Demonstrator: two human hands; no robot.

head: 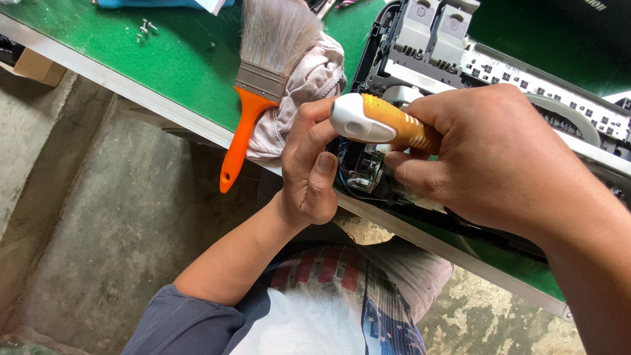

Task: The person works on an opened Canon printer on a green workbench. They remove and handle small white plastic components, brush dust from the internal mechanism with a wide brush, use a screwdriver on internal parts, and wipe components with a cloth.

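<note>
A view from above of two bare hands working at the edge of a green table (177, 59) with a pale metal rim. The right hand (499, 158) is closed in a full fist around the orange, dotted handle of a screwdriver (378, 120), whose white rounded end cap points left. The tool's tip is hidden behind the hands. The left hand (309, 164) is partly curled, its fingertips resting on the white cap and its thumb pointing up beside it; it steadies the tool rather than grasping it fully. Both hands hover over an opened printer (460, 59) lying on the table, with grey and white plastic parts, a row of small white clips and a clear part with thin blue wires just below the screwdriver. To the left of the hands, a paintbrush (259, 85) with an orange handle and pale bristles lies on a crumpled light pink cloth (309, 79), its handle hanging over the table edge. A few small screws (146, 27) lie well apart at the far left of the table. Below are a concrete floor (98, 217) and the person's printed shirt (328, 302)
</note>
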